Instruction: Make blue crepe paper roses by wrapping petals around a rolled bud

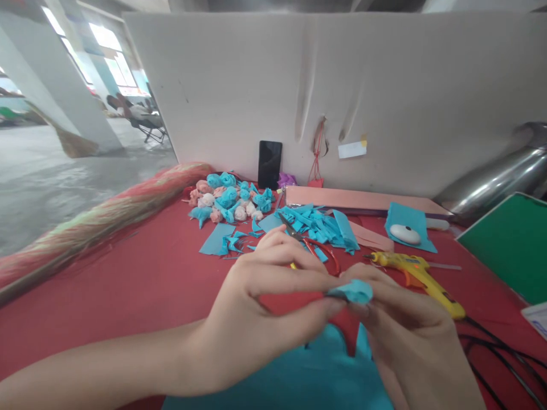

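My left hand [256, 296] and my right hand [410, 324] meet in front of me, fingers pinched on a small curled piece of blue crepe paper [359, 291]. Its darker, narrow end sits between my left thumb and forefinger; the rounded end lies at my right fingertips. Just beyond the hands lie red-handled scissors [332, 259], partly hidden by my left fingers. Cut blue paper strips [316, 225] are heaped around the blades. Under my hands spreads a large blue sheet of material [290, 378].
Blue, pink and white paper flowers [228, 196] are piled at the back left. To the right lie a yellow glue gun [421, 276], its black cable [504, 347] and a white oval object [405, 234]. A phone [270, 164] leans against the pale board [239, 85].
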`<state>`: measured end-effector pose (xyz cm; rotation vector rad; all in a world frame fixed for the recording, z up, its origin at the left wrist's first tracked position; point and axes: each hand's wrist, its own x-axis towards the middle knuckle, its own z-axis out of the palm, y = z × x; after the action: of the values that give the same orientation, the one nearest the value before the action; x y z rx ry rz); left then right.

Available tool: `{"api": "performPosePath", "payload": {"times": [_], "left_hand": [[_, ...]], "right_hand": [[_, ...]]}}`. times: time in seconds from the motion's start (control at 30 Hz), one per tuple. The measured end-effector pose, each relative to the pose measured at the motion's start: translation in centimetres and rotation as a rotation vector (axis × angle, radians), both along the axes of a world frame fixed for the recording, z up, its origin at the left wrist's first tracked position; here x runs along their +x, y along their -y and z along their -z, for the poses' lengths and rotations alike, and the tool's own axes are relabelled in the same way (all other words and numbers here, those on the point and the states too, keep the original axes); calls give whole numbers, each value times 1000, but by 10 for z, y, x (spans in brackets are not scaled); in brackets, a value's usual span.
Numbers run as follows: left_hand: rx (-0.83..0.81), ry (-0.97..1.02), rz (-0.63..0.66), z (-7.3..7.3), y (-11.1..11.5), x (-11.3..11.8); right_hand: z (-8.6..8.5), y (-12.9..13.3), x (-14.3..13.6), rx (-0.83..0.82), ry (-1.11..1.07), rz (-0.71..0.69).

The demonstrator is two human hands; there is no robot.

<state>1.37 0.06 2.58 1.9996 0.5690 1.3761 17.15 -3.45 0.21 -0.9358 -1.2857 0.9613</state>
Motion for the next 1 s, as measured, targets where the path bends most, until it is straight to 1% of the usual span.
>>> {"api": "performPosePath", "payload": {"times": [0.07,0.17,0.23,0.33,0.5,0.6,0.73,0.87,1.0], "left_hand": [[-23,-15,-40,1,-1,1],[-67,-38,-64,3,-3,2],[-87,-43,-78,4,-2,2],[-135,-28,-83,6,-2,3],[-270,14,-41,6,0,4],[-284,19,-17,5,1,4],[-275,8,13,5,2,1],[-309,12,46,5,-1,0],[-353,10,100,5,-2,-2]], "right_hand": [[1,-1,0,-63,-32,-14],[4,-3,0,-146,-75,-12],[5,-5,-1,-156,-81,14],[4,-8,-3,-114,-61,64],[-2,-11,-6,-77,-10,138],[-4,-12,-6,-80,-6,135],[-2,-10,-4,-98,-25,125],[1,-9,-2,-109,-94,109],[1,-9,-2,-159,-156,82]]}}
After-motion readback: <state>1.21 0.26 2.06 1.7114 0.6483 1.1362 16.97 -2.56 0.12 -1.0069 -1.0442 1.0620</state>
